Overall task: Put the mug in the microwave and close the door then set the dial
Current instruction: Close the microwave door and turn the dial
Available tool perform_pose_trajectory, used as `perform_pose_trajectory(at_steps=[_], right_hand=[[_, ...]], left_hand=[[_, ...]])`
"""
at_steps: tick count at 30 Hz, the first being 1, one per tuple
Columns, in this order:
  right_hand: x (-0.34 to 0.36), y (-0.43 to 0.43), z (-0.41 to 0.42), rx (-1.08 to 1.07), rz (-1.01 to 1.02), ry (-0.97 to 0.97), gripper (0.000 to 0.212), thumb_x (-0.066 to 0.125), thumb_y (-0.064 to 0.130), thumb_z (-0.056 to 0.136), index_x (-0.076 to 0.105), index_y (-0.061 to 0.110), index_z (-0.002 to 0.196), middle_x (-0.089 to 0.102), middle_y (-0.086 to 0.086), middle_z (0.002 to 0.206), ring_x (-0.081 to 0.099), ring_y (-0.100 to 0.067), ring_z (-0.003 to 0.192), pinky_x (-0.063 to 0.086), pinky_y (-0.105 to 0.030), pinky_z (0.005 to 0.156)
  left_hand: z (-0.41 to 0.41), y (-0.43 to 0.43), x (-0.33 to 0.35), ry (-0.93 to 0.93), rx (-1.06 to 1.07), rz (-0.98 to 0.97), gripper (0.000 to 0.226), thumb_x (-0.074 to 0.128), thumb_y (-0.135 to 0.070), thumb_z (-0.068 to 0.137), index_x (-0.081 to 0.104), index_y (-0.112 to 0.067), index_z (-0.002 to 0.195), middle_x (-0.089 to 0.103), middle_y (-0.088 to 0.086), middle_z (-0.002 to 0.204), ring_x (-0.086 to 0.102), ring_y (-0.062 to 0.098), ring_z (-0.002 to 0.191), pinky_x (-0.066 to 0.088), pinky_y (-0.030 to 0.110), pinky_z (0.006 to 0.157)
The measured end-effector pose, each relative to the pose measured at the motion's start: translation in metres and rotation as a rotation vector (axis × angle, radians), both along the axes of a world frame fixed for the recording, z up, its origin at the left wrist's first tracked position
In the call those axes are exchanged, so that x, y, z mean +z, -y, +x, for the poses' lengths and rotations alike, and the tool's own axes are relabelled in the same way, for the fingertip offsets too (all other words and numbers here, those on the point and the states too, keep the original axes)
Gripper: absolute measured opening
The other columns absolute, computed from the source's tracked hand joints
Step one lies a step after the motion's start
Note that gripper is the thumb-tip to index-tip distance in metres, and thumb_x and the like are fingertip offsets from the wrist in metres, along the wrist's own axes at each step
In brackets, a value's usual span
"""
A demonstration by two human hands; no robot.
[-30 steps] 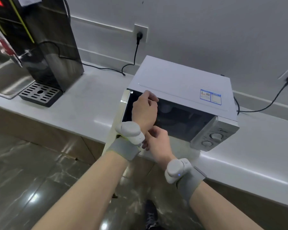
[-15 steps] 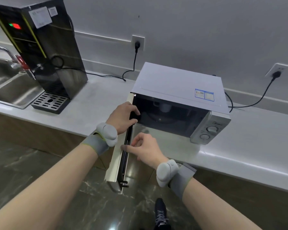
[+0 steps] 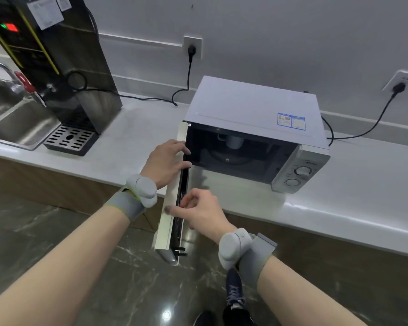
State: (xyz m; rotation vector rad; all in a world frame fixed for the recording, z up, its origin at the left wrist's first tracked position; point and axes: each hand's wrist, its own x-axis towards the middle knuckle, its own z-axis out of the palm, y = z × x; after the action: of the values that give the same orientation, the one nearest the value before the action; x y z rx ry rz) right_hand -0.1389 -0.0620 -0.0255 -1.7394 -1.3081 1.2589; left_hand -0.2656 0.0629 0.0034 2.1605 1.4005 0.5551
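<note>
Your left hand (image 3: pixel 165 161) has flattened against the open door (image 3: pixel 169 222), right hand (image 3: pixel 203 212) pinching its edge, mug (image 3: pixel 233 141) seemingly inside the microwave (image 3: pixel 252 102).

Water dispenser (image 3: pixel 64 67) beside sink (image 3: pixel 14 123) on counter (image 3: pixel 351 196).

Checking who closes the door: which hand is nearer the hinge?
The left hand, fingers straight across the door; the right hand grips it farther out.

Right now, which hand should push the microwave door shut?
Left. The left hand lies on the outer face of the door, ready to push; the right hand pinches its edge from the inner side, in the swing path.
</note>
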Motion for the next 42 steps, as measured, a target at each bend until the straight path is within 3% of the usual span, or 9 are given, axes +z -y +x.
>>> perform_pose_trajectory(at_steps=[5,10,15,21,26,29,32,37,42], right_hand=[[-0.003,0.000,0.021,0.023,-0.082,-0.096,0.052,0.092,0.052,0.065,0.070,0.013,0.090,0.062,0.003,0.067,0.055,-0.005,0.043,0.047,-0.015,0.044],[-0.001,-0.003,0.050,0.054,-0.143,-0.125,0.053,0.095,0.045,0.067,0.072,0.007,0.097,0.068,-0.002,0.074,0.061,-0.012,0.055,0.043,-0.018,0.042],[0.001,-0.007,0.086,0.047,-0.126,-0.103,0.044,0.097,0.043,0.059,0.075,0.016,0.085,0.070,0.005,0.066,0.062,-0.009,0.059,0.046,-0.020,0.044],[0.004,-0.010,0.134,0.011,-0.019,-0.008,0.040,0.099,0.044,0.054,0.077,0.021,0.078,0.079,-0.001,0.077,0.068,-0.004,0.066,0.055,-0.021,0.063],[0.010,-0.016,0.172,-0.043,0.077,0.109,0.040,0.100,0.047,0.052,0.075,0.023,0.071,0.075,0.010,0.067,0.062,0.006,0.057,0.048,-0.009,0.055],[0.012,-0.018,0.189,-0.088,0.122,0.173,0.041,0.099,0.050,0.053,0.073,0.025,0.073,0.075,0.008,0.071,0.057,0.008,0.054,0.042,-0.006,0.052],[0.015,-0.020,0.199,-0.098,0.181,0.249,0.040,0.096,0.051,0.053,0.073,0.028,0.076,0.071,0.011,0.072,0.056,0.011,0.057,0.041,-0.004,0.055],[0.019,-0.023,0.214,-0.102,0.285,0.401,0.041,0.092,0.052,0.057,0.068,0.032,0.084,0.064,0.015,0.082,0.055,0.005,0.074,0.038,-0.010,0.061],[0.020,-0.028,0.228,-0.132,0.393,0.613,0.052,0.087,0.054,0.061,0.066,0.034,0.103,0.051,0.012,0.109,0.048,-0.009,0.105,0.044,-0.026,0.083]], left_hand=[[0.001,0.001,-0.009,-0.025,-0.031,0.032,0.024,0.064,-0.035,0.097,0.067,-0.026,0.119,0.054,-0.008,0.149,0.051,0.019,0.138,0.041,0.039,0.110],[0.015,0.010,-0.017,-0.121,-0.008,0.120,0.035,0.054,-0.041,0.101,0.057,-0.028,0.134,0.049,-0.009,0.151,0.051,0.018,0.137,0.048,0.040,0.103],[0.035,0.012,-0.021,-0.238,0.022,0.209,0.046,0.047,-0.050,0.101,0.048,-0.030,0.143,0.048,-0.009,0.153,0.052,0.018,0.136,0.054,0.039,0.094],[0.055,0.013,-0.022,-0.358,0.030,0.279,0.052,0.042,-0.056,0.101,0.045,-0.031,0.147,0.047,-0.005,0.153,0.052,0.019,0.136,0.058,0.039,0.084],[0.078,0.015,-0.028,-0.376,-0.048,0.302,0.058,0.028,-0.049,0.105,0.030,-0.021,0.155,0.035,0.006,0.154,0.036,0.026,0.139,0.051,0.042,0.105],[0.089,0.013,-0.032,-0.462,-0.131,0.390,0.051,0.046,-0.030,0.102,0.039,-0.014,0.149,0.027,0.011,0.157,0.029,0.035,0.141,0.043,0.051,0.113],[0.099,0.008,-0.025,-0.403,-0.178,0.530,0.047,0.068,-0.011,0.088,0.051,-0.007,0.132,0.014,0.004,0.151,0.032,0.038,0.132,0.051,0.058,0.102],[0.116,-0.004,-0.023,-0.531,-0.290,0.292,0.063,0.010,-0.046,0.099,0.031,-0.021,0.153,0.007,0.010,0.168,0.004,0.035,0.157,0.013,0.053,0.127],[0.146,-0.005,-0.016,-0.392,-0.341,0.208,0.071,0.035,-0.058,0.102,0.009,-0.031,0.162,-0.003,0.001,0.171,-0.005,0.023,0.160,0.000,0.047,0.131]])
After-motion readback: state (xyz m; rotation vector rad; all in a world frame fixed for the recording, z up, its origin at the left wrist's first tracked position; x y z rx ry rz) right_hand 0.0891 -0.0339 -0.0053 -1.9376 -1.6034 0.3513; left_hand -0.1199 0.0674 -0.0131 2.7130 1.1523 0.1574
